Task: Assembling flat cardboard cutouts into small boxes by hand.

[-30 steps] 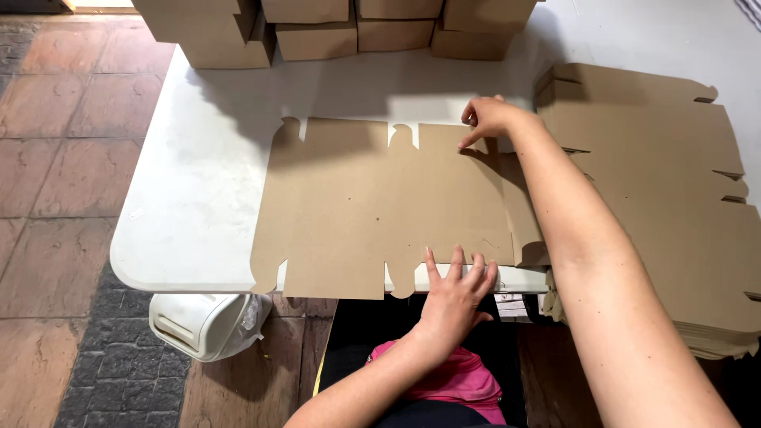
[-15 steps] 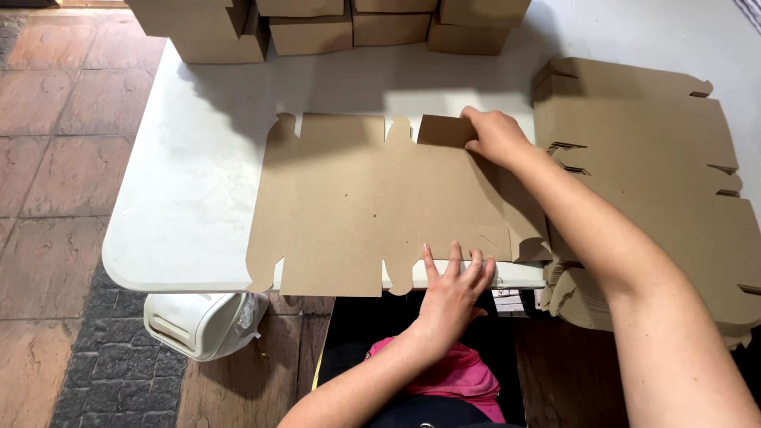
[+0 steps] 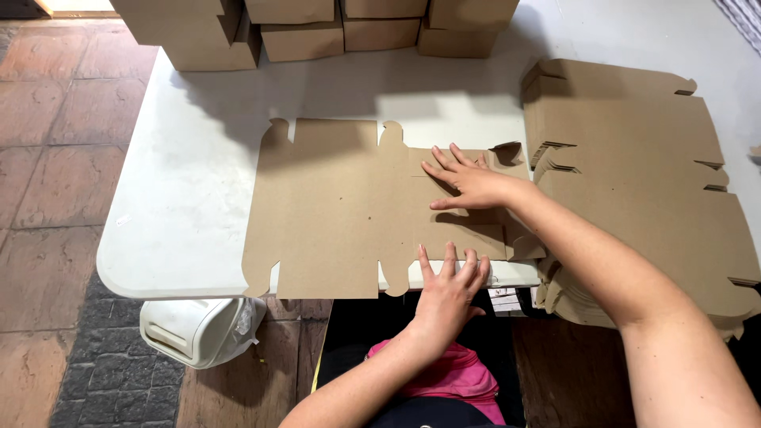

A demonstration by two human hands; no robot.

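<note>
A flat brown cardboard box blank (image 3: pixel 333 206) lies on the white table (image 3: pixel 182 198), its near edge hanging over the table's front. My right hand (image 3: pixel 468 181) presses flat, fingers spread, on a flap folded over the blank's right part. My left hand (image 3: pixel 450 285) rests with fingers together on the near flap at the table's front edge, pushing it up and inward. Neither hand grips anything.
A thick stack of unfolded cardboard blanks (image 3: pixel 634 174) sits at the right of the table. Several assembled cardboard boxes (image 3: pixel 301 28) line the far edge. A white plastic container (image 3: pixel 198 329) stands on the tiled floor below the table's front left.
My right hand has moved from the blank's far right corner down toward the middle, folding the right flap over and flattening it. My left hand stays at the near edge.
</note>
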